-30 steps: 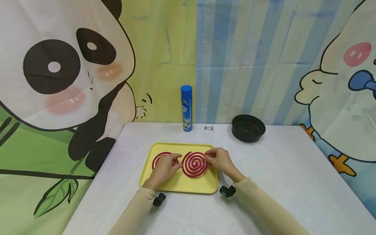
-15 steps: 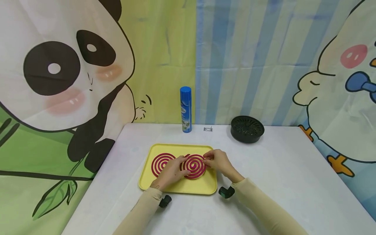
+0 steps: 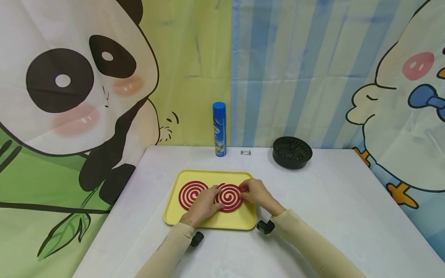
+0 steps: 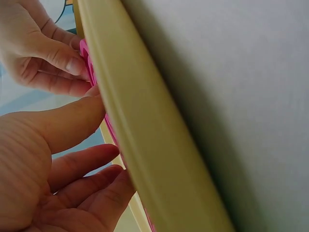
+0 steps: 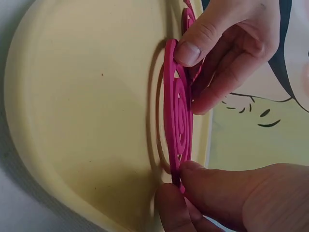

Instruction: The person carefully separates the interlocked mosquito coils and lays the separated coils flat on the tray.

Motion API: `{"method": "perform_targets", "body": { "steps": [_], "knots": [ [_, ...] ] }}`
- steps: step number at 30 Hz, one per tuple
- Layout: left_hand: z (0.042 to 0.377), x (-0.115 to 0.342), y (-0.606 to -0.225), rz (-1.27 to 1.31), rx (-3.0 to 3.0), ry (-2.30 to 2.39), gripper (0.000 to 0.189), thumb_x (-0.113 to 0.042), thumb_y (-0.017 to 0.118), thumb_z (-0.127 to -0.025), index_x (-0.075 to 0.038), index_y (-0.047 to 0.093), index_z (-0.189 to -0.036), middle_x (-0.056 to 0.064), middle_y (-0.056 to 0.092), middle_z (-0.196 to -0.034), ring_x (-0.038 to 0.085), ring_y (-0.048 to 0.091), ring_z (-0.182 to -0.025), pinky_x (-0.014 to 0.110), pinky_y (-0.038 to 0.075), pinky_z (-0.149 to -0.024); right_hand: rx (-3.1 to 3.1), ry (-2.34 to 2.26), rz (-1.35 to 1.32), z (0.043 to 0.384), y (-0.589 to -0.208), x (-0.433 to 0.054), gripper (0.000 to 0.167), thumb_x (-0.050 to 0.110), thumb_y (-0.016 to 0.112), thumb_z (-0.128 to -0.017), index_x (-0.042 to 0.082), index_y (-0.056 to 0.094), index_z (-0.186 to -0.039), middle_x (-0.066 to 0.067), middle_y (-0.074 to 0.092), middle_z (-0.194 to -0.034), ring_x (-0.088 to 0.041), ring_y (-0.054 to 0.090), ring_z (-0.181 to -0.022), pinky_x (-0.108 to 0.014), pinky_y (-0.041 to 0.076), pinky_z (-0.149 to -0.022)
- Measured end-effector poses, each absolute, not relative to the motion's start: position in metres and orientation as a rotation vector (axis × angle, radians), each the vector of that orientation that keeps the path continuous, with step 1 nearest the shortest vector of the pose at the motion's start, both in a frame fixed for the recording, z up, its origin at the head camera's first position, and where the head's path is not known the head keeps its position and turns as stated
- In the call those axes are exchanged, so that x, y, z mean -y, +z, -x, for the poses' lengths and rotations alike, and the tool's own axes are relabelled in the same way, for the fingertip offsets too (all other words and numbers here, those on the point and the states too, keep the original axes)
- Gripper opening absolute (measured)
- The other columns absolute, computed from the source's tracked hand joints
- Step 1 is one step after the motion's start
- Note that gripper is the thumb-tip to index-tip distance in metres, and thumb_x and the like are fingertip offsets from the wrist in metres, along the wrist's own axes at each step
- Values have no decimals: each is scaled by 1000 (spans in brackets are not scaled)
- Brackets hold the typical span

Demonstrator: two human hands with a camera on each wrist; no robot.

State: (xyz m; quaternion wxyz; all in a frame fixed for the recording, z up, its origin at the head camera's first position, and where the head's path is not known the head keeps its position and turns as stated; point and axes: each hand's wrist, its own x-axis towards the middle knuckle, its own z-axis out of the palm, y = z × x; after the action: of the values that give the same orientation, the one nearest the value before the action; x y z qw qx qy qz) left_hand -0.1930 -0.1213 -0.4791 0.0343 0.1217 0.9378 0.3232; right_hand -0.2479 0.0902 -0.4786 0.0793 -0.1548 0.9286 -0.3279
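Two magenta mosquito coils lie over a yellow tray [image 3: 229, 222] in the head view. My right hand [image 3: 257, 192] pinches the edge of the right mosquito coil [image 3: 229, 197] between thumb and fingers. At that coil's opposite side, my left hand [image 3: 204, 205] holds its edge with thumb and fingers. In the right wrist view this coil [image 5: 169, 101] appears nearly edge-on and lifted a little, its shadow falling on the tray. The left mosquito coil [image 3: 187, 193] rests on the tray, partly hidden behind my left hand. The tray's rim [image 4: 145, 96] covers part of the coil in the left wrist view.
A blue spray can [image 3: 219, 129] stands upright behind the tray. Farther right, near the table's back edge, sits a round black container [image 3: 292, 153] with a slotted lid. Small dark printed marks [image 3: 245, 152] lie between them on the white table [image 3: 313, 200]. A cartoon-patterned curtain hangs behind.
My left hand has moved right, from over the left coil to the right coil's left edge, uncovering more of the left coil. My right hand stays at the right coil's edge.
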Motion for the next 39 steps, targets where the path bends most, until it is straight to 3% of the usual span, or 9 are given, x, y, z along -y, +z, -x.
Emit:
{"method": "perform_targets", "body": {
  "steps": [10, 17, 21, 39],
  "knots": [
    [193, 120, -482, -431, -2930, 920, 51, -15, 78, -89, 4, 62, -133, 25, 56, -143, 40, 56, -132, 51, 46, -112, -2827, -872, 533, 243, -481, -86, 21, 8, 78, -89, 2, 75, -109, -3, 73, -92, -11, 63, -79, -28, 60, -75],
    [195, 121, -482, -458, -2925, 922, 49, -15, 79, -89, 4, 64, -131, 20, 62, -137, 36, 61, -126, 49, 49, -108, -2833, -802, 607, 239, -479, -85, 3, 6, 75, -89, 8, 75, -90, 3, 63, -74, -11, 54, -65, -22, 50, -59],
    [197, 122, -484, -469, -2938, 893, 48, -16, 79, -89, 2, 64, -131, 18, 65, -131, 32, 64, -119, 47, 52, -103, -2842, -780, 649, 237, -478, -84, 10, 4, 75, -89, 9, 71, -81, 3, 57, -68, -10, 50, -61, -20, 44, -53],
    [194, 124, -483, -394, -2865, 968, 51, -13, 75, -92, 1, 59, -138, 20, 52, -149, 39, 51, -137, 52, 42, -115, -2852, -818, 678, 229, -473, -85, 8, 2, 75, -88, 7, 72, -83, 1, 59, -70, -10, 49, -62, -20, 41, -53]
  ]
}}
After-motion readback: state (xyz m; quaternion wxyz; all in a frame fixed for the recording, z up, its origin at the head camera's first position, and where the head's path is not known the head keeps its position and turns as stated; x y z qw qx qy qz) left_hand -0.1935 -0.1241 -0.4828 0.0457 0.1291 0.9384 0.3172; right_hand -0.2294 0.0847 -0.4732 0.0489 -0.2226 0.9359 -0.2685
